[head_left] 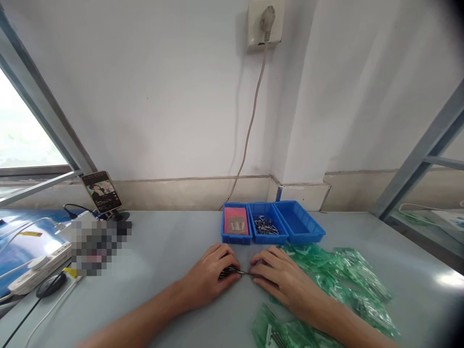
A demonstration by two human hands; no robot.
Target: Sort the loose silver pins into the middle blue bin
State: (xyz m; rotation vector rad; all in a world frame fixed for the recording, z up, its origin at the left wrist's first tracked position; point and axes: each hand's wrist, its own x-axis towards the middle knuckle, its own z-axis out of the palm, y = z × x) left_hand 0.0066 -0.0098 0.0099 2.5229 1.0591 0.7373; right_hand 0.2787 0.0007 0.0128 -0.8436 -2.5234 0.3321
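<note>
My left hand (212,275) rests on the grey table (163,251), fingers curled round a small bundle of thin metal pins (228,272). My right hand (281,278) lies just to its right, fingertips pinched on the end of one pin sticking out of the bundle. The two hands almost touch. Green plastic bags (348,280) with more pins lie under and right of my right hand.
Three blue bins stand behind the hands: the left one (235,224) holds a pink sheet, the middle one (267,226) loose pins, the right one (299,222) nothing visible. A phone on a stand (101,192) and a white power strip (39,266) sit at left.
</note>
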